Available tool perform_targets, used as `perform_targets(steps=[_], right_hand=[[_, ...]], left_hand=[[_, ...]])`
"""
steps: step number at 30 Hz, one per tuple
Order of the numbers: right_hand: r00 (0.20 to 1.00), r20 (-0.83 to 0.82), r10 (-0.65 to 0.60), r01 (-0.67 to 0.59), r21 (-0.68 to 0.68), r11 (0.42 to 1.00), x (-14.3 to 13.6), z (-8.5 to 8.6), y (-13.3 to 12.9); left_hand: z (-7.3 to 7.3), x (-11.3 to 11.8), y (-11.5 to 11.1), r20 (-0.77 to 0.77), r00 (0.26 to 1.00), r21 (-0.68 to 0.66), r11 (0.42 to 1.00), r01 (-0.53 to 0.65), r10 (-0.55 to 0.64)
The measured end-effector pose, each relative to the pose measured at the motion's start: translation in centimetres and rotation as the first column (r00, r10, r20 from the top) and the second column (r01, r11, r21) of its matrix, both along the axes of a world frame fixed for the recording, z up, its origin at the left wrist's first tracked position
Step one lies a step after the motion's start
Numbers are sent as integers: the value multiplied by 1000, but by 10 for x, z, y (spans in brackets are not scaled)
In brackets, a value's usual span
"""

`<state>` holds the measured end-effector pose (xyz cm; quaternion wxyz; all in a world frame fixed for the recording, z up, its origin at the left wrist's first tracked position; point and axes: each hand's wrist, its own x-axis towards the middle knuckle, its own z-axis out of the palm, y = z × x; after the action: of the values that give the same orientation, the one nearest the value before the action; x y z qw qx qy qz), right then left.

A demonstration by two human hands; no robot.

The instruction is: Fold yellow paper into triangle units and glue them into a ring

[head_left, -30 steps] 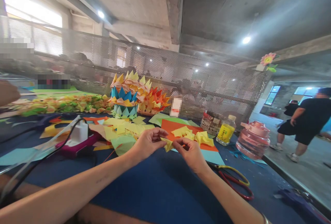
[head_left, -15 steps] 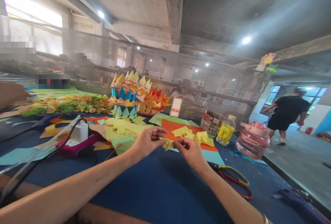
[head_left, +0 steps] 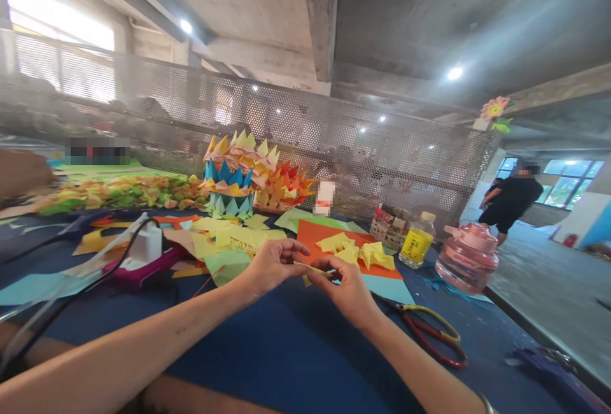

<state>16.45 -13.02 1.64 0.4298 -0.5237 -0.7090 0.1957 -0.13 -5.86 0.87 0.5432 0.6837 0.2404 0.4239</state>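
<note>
Between my two hands is a small piece of folded yellow paper (head_left: 310,268), seen nearly edge-on. My left hand (head_left: 277,265) pinches its left end between thumb and fingers. My right hand (head_left: 344,283) grips the other end, fingers curled over it. Just beyond, several folded yellow paper pieces (head_left: 377,255) lie on an orange sheet (head_left: 310,230), which rests partly over a light blue sheet (head_left: 389,287). Left of my hands, yellow paper pieces (head_left: 229,234) are piled near a pale green sheet (head_left: 228,266).
Scissors (head_left: 436,337) lie by my right forearm. Behind them stand a yellow-labelled bottle (head_left: 417,242) and a pink jug (head_left: 466,258). Folded paper crowns (head_left: 231,181) stand at the back. A power strip (head_left: 143,264) with cables sits left. A person in black (head_left: 513,197) is at far right.
The folded yellow paper has turned from showing its face to nearly edge-on, and my right hand has shifted slightly left around it. The person in black has walked farther off.
</note>
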Motion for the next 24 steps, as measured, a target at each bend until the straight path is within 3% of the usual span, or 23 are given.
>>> perform_targets(steps=[7, 24], right_hand=[[995, -14, -98, 98, 31, 995, 0, -1, -1], [996, 7, -94, 93, 68, 993, 1, -2, 0]], left_hand=[[-3, 2, -1, -23, 1000, 29, 1000, 7, -7], [0, -1, -2, -4, 999, -76, 997, 34, -34]])
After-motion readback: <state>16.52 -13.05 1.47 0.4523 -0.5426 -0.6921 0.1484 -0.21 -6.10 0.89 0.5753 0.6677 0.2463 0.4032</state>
